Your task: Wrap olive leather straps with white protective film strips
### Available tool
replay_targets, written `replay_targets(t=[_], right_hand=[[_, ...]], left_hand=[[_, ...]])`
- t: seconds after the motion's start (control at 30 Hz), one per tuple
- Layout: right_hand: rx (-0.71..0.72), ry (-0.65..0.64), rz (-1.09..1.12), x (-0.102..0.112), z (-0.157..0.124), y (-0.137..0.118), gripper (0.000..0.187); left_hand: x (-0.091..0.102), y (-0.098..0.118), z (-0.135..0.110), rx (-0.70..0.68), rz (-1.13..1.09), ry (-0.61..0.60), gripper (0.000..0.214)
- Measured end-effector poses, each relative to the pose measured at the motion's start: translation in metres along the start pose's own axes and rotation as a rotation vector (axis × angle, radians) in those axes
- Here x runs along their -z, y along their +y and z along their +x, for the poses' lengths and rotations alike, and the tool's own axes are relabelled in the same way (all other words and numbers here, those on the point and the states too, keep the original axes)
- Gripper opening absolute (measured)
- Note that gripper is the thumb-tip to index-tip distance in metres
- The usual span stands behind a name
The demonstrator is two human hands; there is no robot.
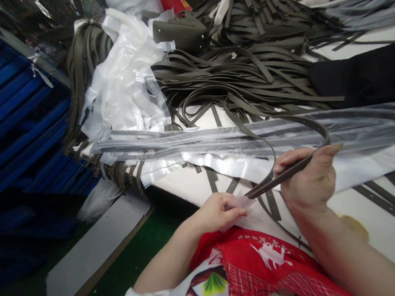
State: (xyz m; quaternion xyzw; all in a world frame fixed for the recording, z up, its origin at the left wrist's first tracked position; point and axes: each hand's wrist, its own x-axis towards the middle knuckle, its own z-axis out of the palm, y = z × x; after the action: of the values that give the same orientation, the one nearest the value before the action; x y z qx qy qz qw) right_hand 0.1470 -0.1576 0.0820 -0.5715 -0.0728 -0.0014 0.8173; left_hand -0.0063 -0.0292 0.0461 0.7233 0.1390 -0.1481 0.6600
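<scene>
My right hand (307,176) grips a dark olive strap (283,174) that has small holes along it. One end of the strap points down and left, and the rest loops up and back over the table. My left hand (222,210) pinches a clear plastic sleeve (243,202) near my waist, and the strap's end meets its mouth. How far the strap sits inside the sleeve is hard to make out. Beyond my hands, straps packed in long clear sleeves (190,139) lie across the table.
A heap of loose olive straps (239,70) covers the back of the table (176,183). Crumpled plastic sleeves (125,85) pile at the left. Blue slatted stacks (19,111) stand at far left, beside a pale board (96,249). A dark sleeve (364,75) reaches in from the right.
</scene>
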Motion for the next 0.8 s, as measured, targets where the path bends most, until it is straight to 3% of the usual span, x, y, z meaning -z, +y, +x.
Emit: replay_targets(t=[0.47, 0.8], right_hand=[[-0.068, -0.071, -0.067, -0.001, -0.007, 0.016, 0.069], [-0.050, 0.034, 0.022, -0.006, 0.006, 0.001, 0.068]], left_hand=[[0.002, 0.006, -0.001, -0.125, 0.122, -0.036, 0.031], [0.001, 0.001, 0.000, -0.075, 0.019, 0.026, 0.036]])
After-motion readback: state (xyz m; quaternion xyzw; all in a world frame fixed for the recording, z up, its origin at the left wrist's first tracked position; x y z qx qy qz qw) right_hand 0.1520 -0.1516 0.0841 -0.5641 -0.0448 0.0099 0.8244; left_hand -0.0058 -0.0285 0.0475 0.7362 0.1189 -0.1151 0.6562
